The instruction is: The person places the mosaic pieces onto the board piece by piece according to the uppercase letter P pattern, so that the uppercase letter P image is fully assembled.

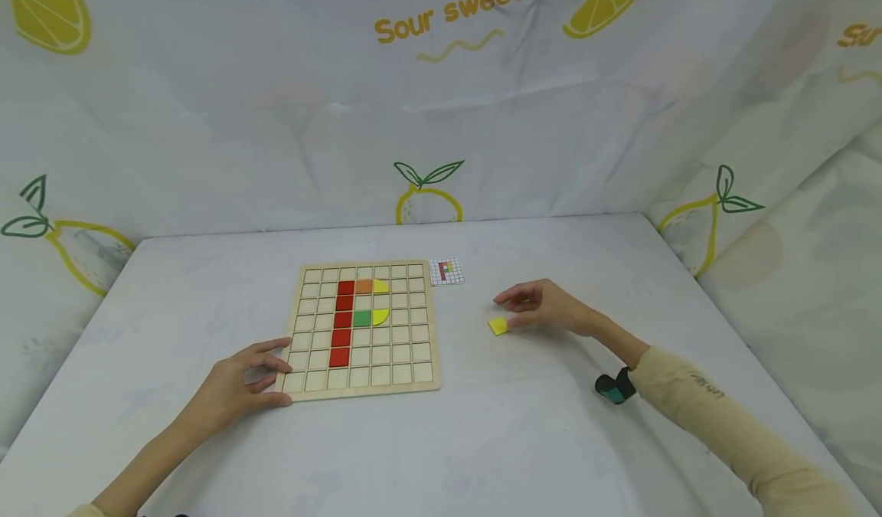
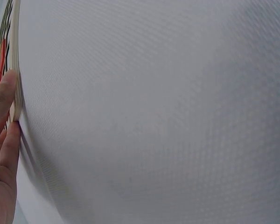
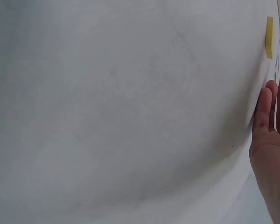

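A square wooden grid board (image 1: 403, 375) lies on the table, left of centre in the head view. My left hand (image 1: 237, 383) rests on its near left corner, fingers at the left edge and thumb by the front edge. Red squares (image 1: 342, 319) form a column on the grid. Beside them sit an orange square (image 1: 364, 286), a green square (image 1: 361, 318) and two yellow rounded pieces (image 1: 380, 317). Right of the board, a loose yellow square (image 1: 498, 326) lies just by the thumb of my right hand (image 1: 544, 306). In the right wrist view that yellow piece (image 3: 269, 37) is apart from the fingers.
A small printed pattern card (image 1: 446, 271) lies against the board's far right corner. White cloth covers the table (image 1: 496, 440), and a lemon-print curtain (image 1: 276, 119) hangs behind it. A dark device (image 1: 615, 386) is on the right wrist.
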Tool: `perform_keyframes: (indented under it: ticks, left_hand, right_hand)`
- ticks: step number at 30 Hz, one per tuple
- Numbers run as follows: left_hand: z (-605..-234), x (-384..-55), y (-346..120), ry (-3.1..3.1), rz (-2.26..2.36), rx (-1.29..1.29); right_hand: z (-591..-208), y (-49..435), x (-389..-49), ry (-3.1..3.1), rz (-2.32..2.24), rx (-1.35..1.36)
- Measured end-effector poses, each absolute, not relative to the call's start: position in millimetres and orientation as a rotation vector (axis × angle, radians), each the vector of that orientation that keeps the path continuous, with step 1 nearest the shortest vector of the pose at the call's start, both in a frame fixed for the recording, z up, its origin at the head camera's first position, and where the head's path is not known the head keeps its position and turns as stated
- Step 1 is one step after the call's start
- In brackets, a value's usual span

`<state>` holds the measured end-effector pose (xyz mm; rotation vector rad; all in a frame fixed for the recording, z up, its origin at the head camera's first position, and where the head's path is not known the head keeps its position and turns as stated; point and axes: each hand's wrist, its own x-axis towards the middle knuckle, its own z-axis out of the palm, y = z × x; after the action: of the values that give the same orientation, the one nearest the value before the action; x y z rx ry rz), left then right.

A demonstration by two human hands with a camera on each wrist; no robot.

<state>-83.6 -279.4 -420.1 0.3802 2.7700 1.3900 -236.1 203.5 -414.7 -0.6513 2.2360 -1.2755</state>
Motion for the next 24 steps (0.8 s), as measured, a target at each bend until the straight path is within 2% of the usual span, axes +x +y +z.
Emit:
perform_keyframes:
  ticks: [24]
  left_hand:
    - [-420.9,-82.7,-278.6,2.757,1.394,0.36]
  right_hand:
    - [-426.2,201.5,-226.2,2.342,-1.204,-0.777]
